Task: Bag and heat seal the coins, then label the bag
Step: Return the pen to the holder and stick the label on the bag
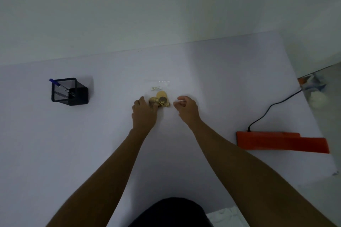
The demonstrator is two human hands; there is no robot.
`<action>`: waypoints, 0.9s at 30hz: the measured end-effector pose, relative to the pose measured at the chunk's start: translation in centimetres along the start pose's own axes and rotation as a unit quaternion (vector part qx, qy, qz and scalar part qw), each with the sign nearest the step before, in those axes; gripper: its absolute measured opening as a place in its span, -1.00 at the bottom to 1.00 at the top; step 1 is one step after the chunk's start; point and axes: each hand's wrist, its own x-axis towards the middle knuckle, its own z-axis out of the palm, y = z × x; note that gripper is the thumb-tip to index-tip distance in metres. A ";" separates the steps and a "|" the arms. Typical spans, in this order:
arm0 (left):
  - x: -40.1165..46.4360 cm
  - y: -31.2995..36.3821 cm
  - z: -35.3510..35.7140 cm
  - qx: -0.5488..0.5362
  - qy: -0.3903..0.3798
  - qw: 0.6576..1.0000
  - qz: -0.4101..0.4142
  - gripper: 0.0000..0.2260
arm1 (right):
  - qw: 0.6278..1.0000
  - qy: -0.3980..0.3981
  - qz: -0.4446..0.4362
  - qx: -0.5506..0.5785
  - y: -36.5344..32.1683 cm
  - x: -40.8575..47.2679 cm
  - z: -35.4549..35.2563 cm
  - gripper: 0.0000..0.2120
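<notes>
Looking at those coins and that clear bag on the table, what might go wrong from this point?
The coins lie in a loose pile beside the left hand; a nudge may scatter them. The clear bag barely shows against the pale table, so its opening may be missed. The orange heat sealer lies far right near the table's edge, its black cord trailing off; a snag might drag it.

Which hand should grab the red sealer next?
Probably the right hand. The sealer lies on the table's right side, nearer that arm, and the right hand looks free. The left hand is at the coins in the bag, so it can keep steadying them.
</notes>
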 end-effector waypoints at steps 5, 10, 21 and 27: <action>-4.3 2.5 1.5 -0.027 0.018 0.993 0.111 -0.49 | 0.999 0.021 -0.012 0.032 0.6 -4.0 -3.8 -0.69; -10.1 5.4 5.7 -0.076 -0.092 0.985 0.126 -0.48 | 0.998 0.005 0.016 0.066 4.5 -10.0 -10.1 -0.76; -20.7 14.0 17.2 -0.035 -0.252 0.962 0.095 -0.32 | 0.981 0.095 0.169 0.016 18.8 -15.7 -26.2 -0.87; -22.7 16.3 20.9 -0.059 -0.241 0.968 0.038 -0.37 | 0.968 0.175 0.178 0.032 22.4 -12.9 -33.5 -0.45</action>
